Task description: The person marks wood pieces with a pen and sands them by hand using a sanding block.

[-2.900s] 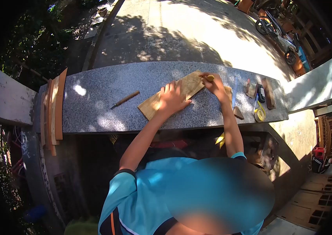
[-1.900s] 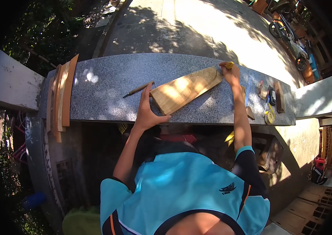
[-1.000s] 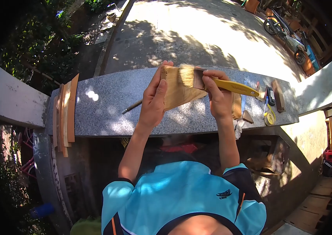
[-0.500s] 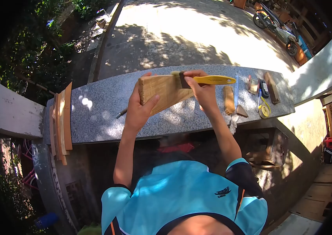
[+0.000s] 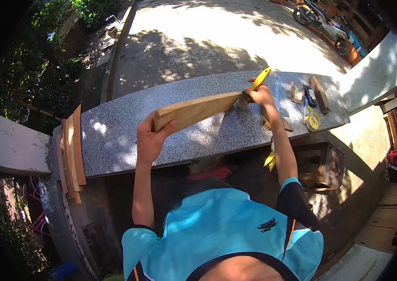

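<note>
A paved yard, (image 5: 198, 28) part sun and part leaf shadow, spreads beyond the left grip (image 5: 154, 136) and the right grip. (image 5: 260, 96) A speckled stone bench (image 5: 193, 147) runs beneath both, its ends reaching past the grips on either side. On the near side of the grips, a person wears a blue shirt (image 5: 217, 225) with dark trim and orange stripes. Far off past the right grip, a two-wheeler (image 5: 322, 21) stands at the yard's edge.

Well to the left of the left grip, long wooden strips (image 5: 73, 150) sit stacked at the bench's end, jutting over its near edge. Between the two grips is a wooden board, (image 5: 196, 114) tilted with its broad face toward the person; the left grip is clasped around its near end, thumb on the face, holding that end above the bench. The right grip is closed on a paintbrush, (image 5: 260, 78) yellow handle angled up and away, bristles down at the board's far end; whether they touch the wood is unclear.

To the right of the right grip, a wooden bar (image 5: 320, 95) lies near the bench's end. Closer in are a pale rule, (image 5: 277, 96) just beside the right grip, and a dark tape measure (image 5: 310, 96) next to the bar. Nearer the person than these lies a yellow coil. (image 5: 312, 123)
</note>
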### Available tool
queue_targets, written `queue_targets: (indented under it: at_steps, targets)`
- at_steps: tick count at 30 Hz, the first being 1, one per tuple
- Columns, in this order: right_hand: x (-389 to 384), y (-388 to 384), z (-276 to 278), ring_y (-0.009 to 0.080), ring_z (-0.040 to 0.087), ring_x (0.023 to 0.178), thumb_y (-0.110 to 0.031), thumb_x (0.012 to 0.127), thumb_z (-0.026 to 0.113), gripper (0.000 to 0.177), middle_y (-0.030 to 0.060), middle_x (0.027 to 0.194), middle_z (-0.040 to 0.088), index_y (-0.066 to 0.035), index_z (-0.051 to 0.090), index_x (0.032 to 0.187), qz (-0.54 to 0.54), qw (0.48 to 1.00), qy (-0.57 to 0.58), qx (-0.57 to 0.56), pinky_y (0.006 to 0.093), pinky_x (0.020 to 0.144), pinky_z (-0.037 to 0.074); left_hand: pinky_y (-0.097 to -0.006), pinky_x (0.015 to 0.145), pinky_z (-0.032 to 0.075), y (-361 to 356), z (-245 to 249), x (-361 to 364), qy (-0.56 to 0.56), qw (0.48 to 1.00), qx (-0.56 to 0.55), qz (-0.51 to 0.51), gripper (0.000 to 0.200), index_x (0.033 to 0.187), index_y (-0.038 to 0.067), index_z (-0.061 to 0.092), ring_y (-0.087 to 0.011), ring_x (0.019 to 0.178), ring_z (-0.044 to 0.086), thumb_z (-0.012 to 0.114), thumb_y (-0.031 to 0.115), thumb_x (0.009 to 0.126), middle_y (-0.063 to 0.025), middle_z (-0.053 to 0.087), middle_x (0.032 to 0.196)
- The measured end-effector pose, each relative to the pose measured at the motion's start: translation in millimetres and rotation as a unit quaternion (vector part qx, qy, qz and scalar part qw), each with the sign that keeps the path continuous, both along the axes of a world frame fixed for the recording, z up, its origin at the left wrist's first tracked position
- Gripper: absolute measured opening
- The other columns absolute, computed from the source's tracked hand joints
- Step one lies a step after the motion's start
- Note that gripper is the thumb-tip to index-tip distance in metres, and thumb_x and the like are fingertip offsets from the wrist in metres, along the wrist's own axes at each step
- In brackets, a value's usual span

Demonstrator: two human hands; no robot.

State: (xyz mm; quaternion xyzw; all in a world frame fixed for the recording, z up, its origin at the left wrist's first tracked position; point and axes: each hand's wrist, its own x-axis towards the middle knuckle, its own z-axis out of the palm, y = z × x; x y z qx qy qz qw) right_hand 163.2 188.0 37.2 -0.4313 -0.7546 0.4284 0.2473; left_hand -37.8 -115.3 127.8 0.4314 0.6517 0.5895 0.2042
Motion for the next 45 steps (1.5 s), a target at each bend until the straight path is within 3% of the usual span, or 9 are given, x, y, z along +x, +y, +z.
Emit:
queue_targets:
  at_steps: [7, 15, 22, 26, 28, 32, 36, 41, 45]
  targets:
    - [-13, -29, -5, 0.0298, 0.06, 0.089, -0.034, 0.072, 0.068, 0.039, 0.0174, 0.096, 0.061, -0.008, 0.06, 0.1, 0.121, 0.98, -0.143, 0.068, 0.0391, 0.076, 0.047, -0.0229, 0.063, 0.045, -89, 77, -26, 0.309, 0.922, 0.103, 0.209, 0.034, 0.084, -0.004, 0.063, -0.0128, 0.066, 0.058, 0.081, 0.015, 0.062, -0.0067, 0.063, 0.071]
    - [11, -37, -26, 0.0279, 0.059, 0.083, -0.034, 0.072, 0.067, 0.032, 0.0121, 0.087, 0.062, -0.008, 0.062, 0.091, 0.055, 0.979, -0.132, 0.143, 0.0381, 0.073, 0.045, -0.0298, 0.054, 0.044, -73, 184, 11, 0.606, 0.785, -0.114, -0.064, 0.042, 0.097, -0.002, 0.062, -0.0231, 0.058, 0.056, 0.075, 0.014, 0.06, -0.0087, 0.059, 0.069]
    - [20, -50, -27, 0.0315, 0.054, 0.09, -0.027, 0.075, 0.063, 0.032, 0.0134, 0.098, 0.052, -0.011, 0.059, 0.102, 0.038, 0.942, -0.154, 0.295, 0.0414, 0.079, 0.045, -0.0359, 0.053, 0.046, 70, 32, 25, 0.656, 0.642, -0.252, -0.306, 0.011, 0.081, 0.009, 0.063, -0.0244, 0.066, 0.062, 0.061, 0.016, 0.073, -0.0054, 0.06, 0.072]
    - [51, 16, -9, 0.0334, 0.05, 0.096, -0.019, 0.074, 0.064, 0.032, 0.0152, 0.103, 0.05, -0.009, 0.058, 0.103, -0.179, 0.921, -0.047, 0.344, 0.0418, 0.082, 0.043, -0.0342, 0.057, 0.044, 111, -44, 62, 0.694, 0.552, -0.294, -0.356, 0.008, 0.07, 0.012, 0.065, -0.0198, 0.07, 0.064, 0.058, 0.012, 0.073, -0.0047, 0.064, 0.073]
    - [78, 71, -31, 0.0354, 0.05, 0.093, -0.017, 0.074, 0.061, 0.038, 0.0177, 0.102, 0.052, -0.006, 0.053, 0.11, -0.313, 0.85, -0.085, 0.414, 0.0431, 0.084, 0.04, -0.0337, 0.059, 0.044, 117, -71, 63, 0.702, 0.553, -0.283, -0.348, 0.009, 0.07, 0.012, 0.066, -0.0198, 0.072, 0.064, 0.057, 0.012, 0.073, -0.004, 0.063, 0.072]
    - [109, 108, -35, 0.0364, 0.054, 0.098, -0.009, 0.073, 0.057, 0.043, 0.0165, 0.103, 0.057, -0.009, 0.052, 0.115, -0.24, 0.911, -0.309, 0.128, 0.0444, 0.087, 0.041, -0.0295, 0.059, 0.044, 125, -54, 56, 0.69, 0.552, -0.307, -0.353, 0.012, 0.081, 0.014, 0.067, -0.0186, 0.08, 0.063, 0.057, 0.011, 0.076, -0.0037, 0.065, 0.087]
    - [111, 106, -42, 0.0368, 0.055, 0.096, -0.007, 0.074, 0.054, 0.041, 0.0178, 0.098, 0.059, -0.009, 0.052, 0.115, -0.217, 0.893, -0.332, 0.214, 0.0432, 0.084, 0.044, -0.0339, 0.062, 0.048, 106, -57, 37, 0.656, 0.689, -0.159, -0.264, 0.019, 0.095, 0.011, 0.063, -0.0217, 0.085, 0.062, 0.056, 0.01, 0.077, -0.0064, 0.061, 0.101]
    - [86, 79, -11, 0.0421, 0.055, 0.076, -0.004, 0.069, 0.053, 0.012, 0.0227, 0.082, 0.057, 0.002, 0.051, 0.079, -0.327, 0.882, -0.013, 0.338, 0.0449, 0.068, 0.045, -0.0409, 0.069, 0.049, 63, -49, 26, 0.403, 0.888, -0.214, -0.05, 0.028, 0.098, 0.006, 0.061, -0.0325, 0.082, 0.061, 0.063, 0.015, 0.072, -0.0115, 0.062, 0.095]
    - [26, -17, 46, 0.0295, 0.055, 0.064, -0.01, 0.065, 0.057, 0.019, 0.0167, 0.07, 0.051, 0.002, 0.044, 0.071, -0.093, 0.973, 0.118, 0.174, 0.0391, 0.058, 0.042, -0.0426, 0.069, 0.049, 64, -39, 13, 0.289, 0.904, -0.298, -0.105, 0.027, 0.092, 0.002, 0.061, -0.0354, 0.077, 0.061, 0.063, 0.017, 0.07, -0.0175, 0.063, 0.08]
